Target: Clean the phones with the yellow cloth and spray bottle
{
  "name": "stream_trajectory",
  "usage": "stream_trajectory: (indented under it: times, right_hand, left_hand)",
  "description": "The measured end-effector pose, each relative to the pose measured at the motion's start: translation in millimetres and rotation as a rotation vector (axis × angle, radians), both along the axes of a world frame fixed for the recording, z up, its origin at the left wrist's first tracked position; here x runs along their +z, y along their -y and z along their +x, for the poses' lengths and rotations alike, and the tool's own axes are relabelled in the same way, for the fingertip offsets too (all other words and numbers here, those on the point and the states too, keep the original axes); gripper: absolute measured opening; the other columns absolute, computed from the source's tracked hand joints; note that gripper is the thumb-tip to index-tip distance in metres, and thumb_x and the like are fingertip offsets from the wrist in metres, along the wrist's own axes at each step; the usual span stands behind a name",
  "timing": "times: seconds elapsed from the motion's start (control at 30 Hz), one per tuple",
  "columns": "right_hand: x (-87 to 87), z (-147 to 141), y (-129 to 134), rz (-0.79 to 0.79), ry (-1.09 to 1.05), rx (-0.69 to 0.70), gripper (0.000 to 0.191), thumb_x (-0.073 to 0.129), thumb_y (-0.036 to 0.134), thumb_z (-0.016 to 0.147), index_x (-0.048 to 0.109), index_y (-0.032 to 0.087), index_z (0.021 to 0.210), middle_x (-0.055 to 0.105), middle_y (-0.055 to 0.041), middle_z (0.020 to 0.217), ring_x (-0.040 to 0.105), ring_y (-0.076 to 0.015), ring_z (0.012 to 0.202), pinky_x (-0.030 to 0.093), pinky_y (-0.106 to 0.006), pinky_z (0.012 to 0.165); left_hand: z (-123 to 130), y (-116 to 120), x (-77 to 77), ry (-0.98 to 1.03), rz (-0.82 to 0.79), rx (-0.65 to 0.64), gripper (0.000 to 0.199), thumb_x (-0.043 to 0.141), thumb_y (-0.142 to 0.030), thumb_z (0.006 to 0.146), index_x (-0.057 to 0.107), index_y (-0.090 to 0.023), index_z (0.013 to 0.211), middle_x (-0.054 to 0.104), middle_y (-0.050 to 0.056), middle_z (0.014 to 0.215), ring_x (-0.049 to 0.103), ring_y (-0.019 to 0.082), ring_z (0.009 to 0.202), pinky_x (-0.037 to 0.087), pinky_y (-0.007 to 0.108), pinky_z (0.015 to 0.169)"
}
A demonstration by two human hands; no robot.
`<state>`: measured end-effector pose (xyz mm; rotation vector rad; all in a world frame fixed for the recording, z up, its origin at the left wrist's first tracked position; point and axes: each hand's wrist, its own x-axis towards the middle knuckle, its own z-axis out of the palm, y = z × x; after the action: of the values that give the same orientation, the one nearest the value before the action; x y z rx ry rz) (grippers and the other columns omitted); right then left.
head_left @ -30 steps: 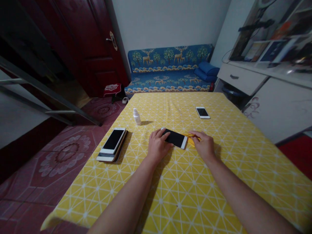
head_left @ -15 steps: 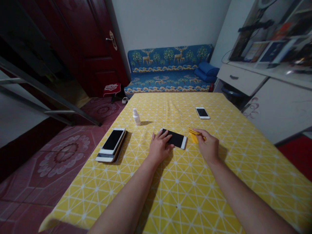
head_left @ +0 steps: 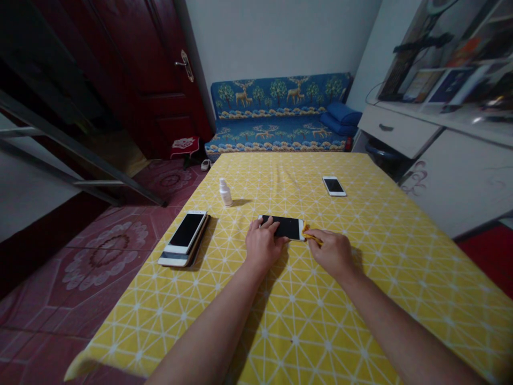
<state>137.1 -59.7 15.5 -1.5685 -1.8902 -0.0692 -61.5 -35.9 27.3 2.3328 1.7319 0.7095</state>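
Observation:
A white smartphone (head_left: 287,228) with a dark screen lies face up on the table, its long side running left to right. My left hand (head_left: 264,243) grips its left end, fingers over the screen and thumb along the near edge. At the phone's right end, my right hand (head_left: 331,251) pinches a small yellow cloth (head_left: 306,231). The cloth touches that short edge. Part of the cloth is hidden by my fingers.
A yellow patterned tablecloth (head_left: 294,315) covers the table. A white spray bottle (head_left: 225,193) stands at the left, beyond a stack of smartphones (head_left: 186,233). Another white smartphone (head_left: 334,186) lies at the far right. A blue sofa (head_left: 276,125) stands behind.
My right hand has moved left and nearer, bringing the cloth against the phone's right end. The phone has turned slightly and lies more level across the table.

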Motion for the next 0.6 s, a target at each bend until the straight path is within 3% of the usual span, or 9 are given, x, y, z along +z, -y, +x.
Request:
stream_trajectory:
  times: [0.13, 0.23, 0.43, 0.5, 0.6]
  right_hand:
    - [0.5, -1.6, 4.0, 0.032, 0.063, -0.027, 0.027, 0.052, 0.02, 0.079, 0.078, 0.025, 0.088, 0.078, -0.0045, 0.077, 0.071, -0.0202, 0.063, 0.048, -0.027, 0.057]
    - [-0.9, -0.5, 3.0, 0.031, -0.033, -0.062, 0.025, 0.054, 0.026, 0.079, 0.078, 0.022, 0.087, 0.075, -0.0051, 0.068, 0.067, -0.0202, 0.056, 0.045, -0.028, 0.054]
    - [-0.3, 2.6, -6.2, -0.097, -0.761, -0.097, 0.019, 0.064, 0.032, 0.075, 0.071, 0.016, 0.081, 0.073, -0.0035, 0.068, 0.066, -0.0199, 0.06, 0.051, -0.027, 0.053]
    - [0.8, 4.7, -8.8, 0.008, -0.89, -0.135, 0.025, 0.065, 0.037, 0.078, 0.07, 0.016, 0.09, 0.073, -0.0038, 0.073, 0.068, -0.0204, 0.064, 0.054, -0.029, 0.058]
    - [0.0, 7.7, -9.9, 0.187, -0.813, -0.102, 0.028, 0.061, 0.036, 0.086, 0.07, 0.018, 0.106, 0.076, -0.0076, 0.096, 0.071, -0.0221, 0.085, 0.057, -0.034, 0.076]
  left_hand:
    - [0.3, 0.4, -0.6, -0.006, 0.008, 0.006, 0.048, 0.073, -0.043, 0.082, 0.067, -0.024, 0.126, 0.062, 0.003, 0.138, 0.049, 0.03, 0.129, 0.043, 0.044, 0.109]
    - [-0.1, 0.6, -1.7, -0.012, 0.006, 0.01, 0.049, 0.072, -0.043, 0.082, 0.066, -0.024, 0.127, 0.061, 0.002, 0.139, 0.048, 0.03, 0.129, 0.043, 0.044, 0.109]
    - [-1.8, 1.3, -2.7, -0.014, -0.005, 0.002, 0.05, 0.069, -0.045, 0.085, 0.064, -0.024, 0.13, 0.059, 0.002, 0.141, 0.047, 0.03, 0.131, 0.044, 0.044, 0.108]
    - [-2.1, 1.3, -2.8, -0.012, -0.005, -0.004, 0.05, 0.068, -0.045, 0.085, 0.064, -0.023, 0.129, 0.059, 0.002, 0.141, 0.047, 0.03, 0.131, 0.045, 0.044, 0.108]
    - [-2.1, 0.8, -3.7, -0.009, 0.005, -0.009, 0.05, 0.069, -0.045, 0.085, 0.065, -0.022, 0.129, 0.06, 0.002, 0.141, 0.046, 0.031, 0.131, 0.045, 0.044, 0.108]
